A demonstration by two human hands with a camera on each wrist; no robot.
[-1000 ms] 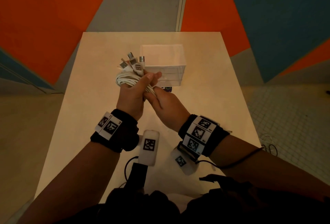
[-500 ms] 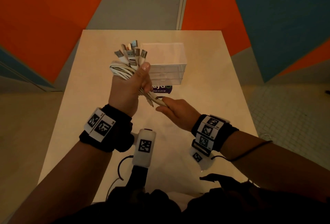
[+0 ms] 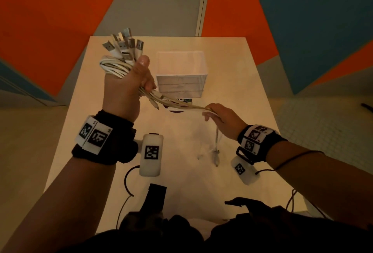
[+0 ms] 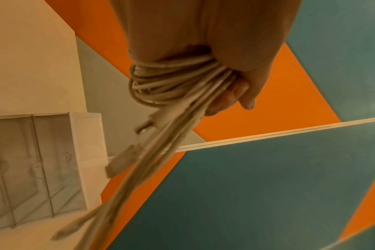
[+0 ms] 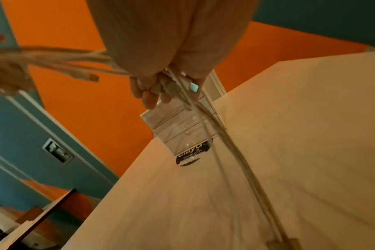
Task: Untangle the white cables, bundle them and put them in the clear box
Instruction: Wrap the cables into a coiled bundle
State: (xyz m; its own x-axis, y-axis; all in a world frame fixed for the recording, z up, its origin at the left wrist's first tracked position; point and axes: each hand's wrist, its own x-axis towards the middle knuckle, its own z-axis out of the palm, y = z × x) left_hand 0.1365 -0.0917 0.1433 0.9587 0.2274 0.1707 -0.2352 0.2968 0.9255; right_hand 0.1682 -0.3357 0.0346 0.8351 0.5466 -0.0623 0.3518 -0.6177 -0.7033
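My left hand (image 3: 129, 83) is raised above the table and grips a coiled bundle of white cables (image 3: 115, 65) (image 4: 171, 81); several USB plugs (image 3: 125, 45) fan out above the fist. Loose strands (image 3: 177, 103) run from that fist to my right hand (image 3: 218, 115), which pinches them (image 5: 173, 84) lower and to the right. Below the right hand the cable tails (image 3: 217, 148) (image 5: 235, 152) hang down to the table. The clear box (image 3: 181, 75) (image 4: 43, 169) (image 5: 178, 128), a small set of drawers, stands on the table behind the hands.
A dark round sticker (image 3: 177, 103) (image 5: 193, 154) lies on the light wooden table (image 3: 232, 71) just in front of the box. Orange, blue and grey wall panels surround the table. Black wires hang at the near edge by my body.
My left hand has lifted the coil higher and to the left. My right hand has slid out along the strands to the right and down, stretching them taut between both hands.
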